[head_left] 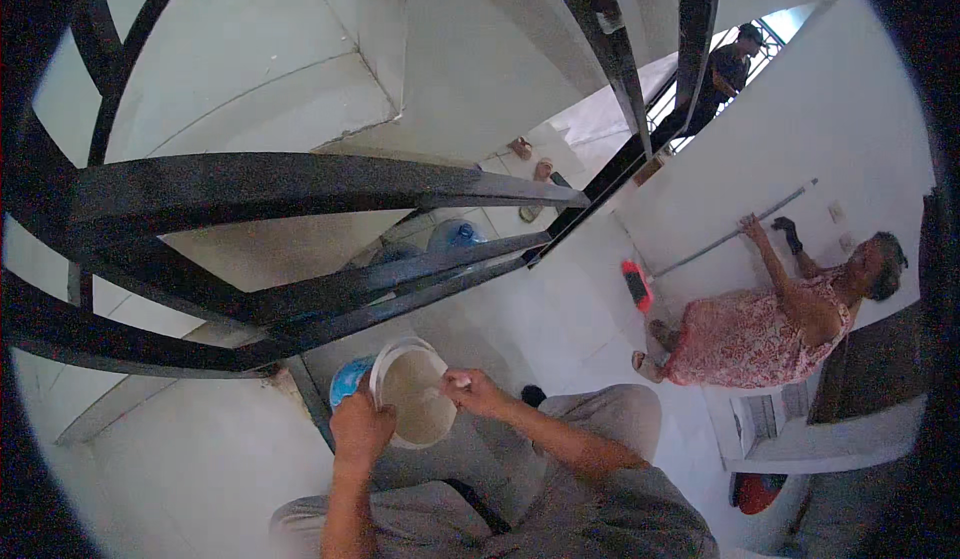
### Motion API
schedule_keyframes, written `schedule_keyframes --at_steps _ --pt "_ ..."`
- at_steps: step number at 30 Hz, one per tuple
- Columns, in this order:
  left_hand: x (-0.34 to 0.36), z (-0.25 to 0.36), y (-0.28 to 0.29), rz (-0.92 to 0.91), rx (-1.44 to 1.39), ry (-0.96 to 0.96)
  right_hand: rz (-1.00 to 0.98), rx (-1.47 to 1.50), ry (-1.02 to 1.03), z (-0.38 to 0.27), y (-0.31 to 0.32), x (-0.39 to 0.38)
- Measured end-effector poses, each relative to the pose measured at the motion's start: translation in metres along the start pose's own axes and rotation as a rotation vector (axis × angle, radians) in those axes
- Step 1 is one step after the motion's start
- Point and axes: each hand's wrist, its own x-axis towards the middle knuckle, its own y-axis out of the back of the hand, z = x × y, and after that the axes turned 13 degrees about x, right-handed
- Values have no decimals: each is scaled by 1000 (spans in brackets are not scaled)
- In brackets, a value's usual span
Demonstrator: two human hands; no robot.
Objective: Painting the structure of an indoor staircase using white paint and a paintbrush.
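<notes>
A round bucket (350, 376) with a blue wall and a white rim is tilted in front of my lap, its mouth facing me. Inside lies a beige-grey material (418, 399); whether it is wet or dry I cannot tell. My left hand (361, 423) grips the bucket's left rim, fingers closed around it. At the opposite edge, my right hand (479, 394) is closed on the pale handle of a small tool (462, 383). The tool's working end reaches over the bucket's mouth and is too blurred to identify.
A black metal railing (330, 181) curves across the left and top, close ahead of the bucket. Blue water jugs (458, 236) stand beyond it. To the right, a person (760, 334) holds a broom with a red head (637, 286). Another person (722, 79) is at the far barred opening.
</notes>
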Motion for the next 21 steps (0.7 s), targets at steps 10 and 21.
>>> schedule_keyframes --at_steps 10,21 --pt "-4 0 3 13 1 4 -127 -676 428 -3 -12 -5" --pt "-7 -13 -5 -95 -14 79 -218 -871 414 9 -17 -10"
